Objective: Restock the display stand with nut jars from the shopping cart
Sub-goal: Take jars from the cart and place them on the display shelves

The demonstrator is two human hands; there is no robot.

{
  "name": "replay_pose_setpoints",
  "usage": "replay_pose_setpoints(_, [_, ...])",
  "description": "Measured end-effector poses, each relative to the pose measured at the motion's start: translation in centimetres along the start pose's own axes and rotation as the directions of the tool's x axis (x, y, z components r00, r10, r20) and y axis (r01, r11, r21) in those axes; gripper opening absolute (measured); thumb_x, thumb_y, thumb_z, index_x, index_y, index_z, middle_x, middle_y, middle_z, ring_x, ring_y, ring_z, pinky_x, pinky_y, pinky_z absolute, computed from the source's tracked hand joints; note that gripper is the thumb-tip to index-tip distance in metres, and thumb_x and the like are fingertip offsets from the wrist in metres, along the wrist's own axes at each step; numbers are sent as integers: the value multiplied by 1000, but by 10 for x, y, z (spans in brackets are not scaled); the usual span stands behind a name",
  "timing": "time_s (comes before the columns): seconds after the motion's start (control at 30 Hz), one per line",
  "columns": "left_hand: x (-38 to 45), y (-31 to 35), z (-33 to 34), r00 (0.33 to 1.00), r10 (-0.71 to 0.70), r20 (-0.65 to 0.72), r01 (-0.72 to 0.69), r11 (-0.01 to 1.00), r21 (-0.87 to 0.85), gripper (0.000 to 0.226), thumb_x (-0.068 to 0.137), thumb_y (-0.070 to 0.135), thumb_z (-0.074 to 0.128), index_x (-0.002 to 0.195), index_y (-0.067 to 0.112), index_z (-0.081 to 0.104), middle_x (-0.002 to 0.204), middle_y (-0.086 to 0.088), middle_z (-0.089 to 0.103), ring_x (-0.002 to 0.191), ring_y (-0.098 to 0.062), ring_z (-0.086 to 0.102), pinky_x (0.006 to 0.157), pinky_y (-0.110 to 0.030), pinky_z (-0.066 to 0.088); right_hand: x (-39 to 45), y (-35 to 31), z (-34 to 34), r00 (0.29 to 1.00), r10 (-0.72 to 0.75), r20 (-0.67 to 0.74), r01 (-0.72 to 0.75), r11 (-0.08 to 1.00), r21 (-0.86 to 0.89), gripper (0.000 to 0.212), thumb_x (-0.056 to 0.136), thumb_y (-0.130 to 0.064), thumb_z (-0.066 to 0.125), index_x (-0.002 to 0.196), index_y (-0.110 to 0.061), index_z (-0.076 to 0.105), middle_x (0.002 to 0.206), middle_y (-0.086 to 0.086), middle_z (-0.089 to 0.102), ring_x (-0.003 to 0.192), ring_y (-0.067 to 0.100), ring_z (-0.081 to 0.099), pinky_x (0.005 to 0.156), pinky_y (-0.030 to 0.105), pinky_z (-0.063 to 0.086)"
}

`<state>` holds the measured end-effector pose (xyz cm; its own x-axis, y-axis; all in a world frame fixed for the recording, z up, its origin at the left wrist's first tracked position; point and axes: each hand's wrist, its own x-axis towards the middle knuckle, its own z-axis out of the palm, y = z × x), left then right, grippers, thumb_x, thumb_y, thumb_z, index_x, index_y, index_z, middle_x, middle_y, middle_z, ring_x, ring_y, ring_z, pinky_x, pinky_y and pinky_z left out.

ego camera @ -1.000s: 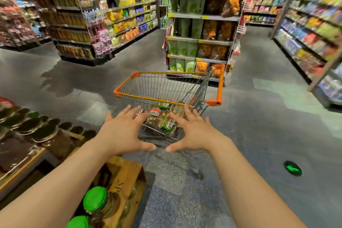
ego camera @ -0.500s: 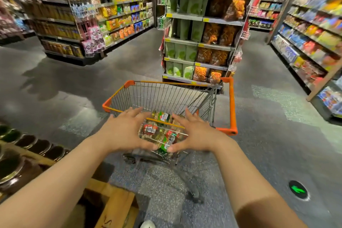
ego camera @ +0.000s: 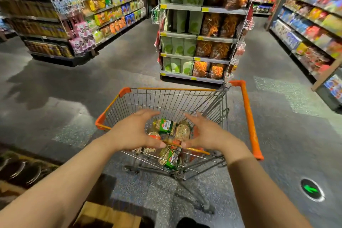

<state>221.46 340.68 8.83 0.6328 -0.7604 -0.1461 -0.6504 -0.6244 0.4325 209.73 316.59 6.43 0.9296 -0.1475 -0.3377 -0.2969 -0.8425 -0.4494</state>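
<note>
A wire shopping cart [ego camera: 248, 116] with orange rims stands in the aisle in front of me. Several clear nut jars lie in its basket; one with a green cashew label [ego camera: 165, 126] lies between my hands, and another green-labelled jar [ego camera: 171, 159] lies nearer me. My left hand [ego camera: 133, 131] and my right hand [ego camera: 205, 133] are both spread open inside the basket, palms facing each other, just above the jars and holding nothing. The wooden display stand [ego camera: 107, 214] shows at the bottom left edge, with dark jar lids [ego camera: 22, 168] at the far left.
A shelf end [ego camera: 196, 42] stacked with green and orange snack bags stands right behind the cart. Long stocked shelves run along the left [ego camera: 55, 24] and the right [ego camera: 314, 29]. A green arrow marker [ego camera: 311, 189] is set in the grey floor at the right.
My view has turned from the display stand towards the cart, which now looms larger. Both hands have passed over the near rim and down into the basket, closing in on the jars.
</note>
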Motion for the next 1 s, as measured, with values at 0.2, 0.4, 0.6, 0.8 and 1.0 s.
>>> replay_pose_setpoints(0.2, [49,-14,4,994,-52,95,65,987,-145,111,62,62,87,155,42,30,163,7,31,146,-15,34,112,-27,28,48,19,3,997,35,69,-34,999,-11,108,82,-59,76,162,-39,6,170,9,8,157,27,13,127,45,16])
replay_pose_setpoints(0.4, [106,-44,21,978,-115,172,154,960,-233,113,60,58,90,155,43,29,161,9,33,146,-15,33,112,-26,27,125,45,7,966,110,233,-110,994,-16,106,87,-49,75,162,-35,2,170,11,5,155,31,20,126,43,21])
replay_pose_setpoints(0.6, [174,-88,61,949,-234,211,285,922,-260,105,61,58,90,150,43,38,154,8,46,136,-13,47,108,-24,37,199,82,30,966,165,199,-168,986,-3,87,92,-36,73,162,-30,22,159,8,42,134,25,53,107,26,40])
replay_pose_setpoints(0.8, [251,-115,112,913,-258,316,335,916,-221,104,70,56,86,155,38,30,161,3,35,142,-17,41,111,-21,33,274,122,65,946,196,257,-201,980,-8,75,93,-35,68,158,-24,33,127,16,67,113,29,66,97,37,53])
replay_pose_setpoints(1.0, [313,-149,173,853,-287,437,407,889,-209,109,71,60,84,158,38,23,162,4,33,144,-17,36,108,-23,31,334,164,113,909,234,346,-277,957,82,61,90,-36,72,145,-28,47,129,5,67,113,26,66,94,36,54])
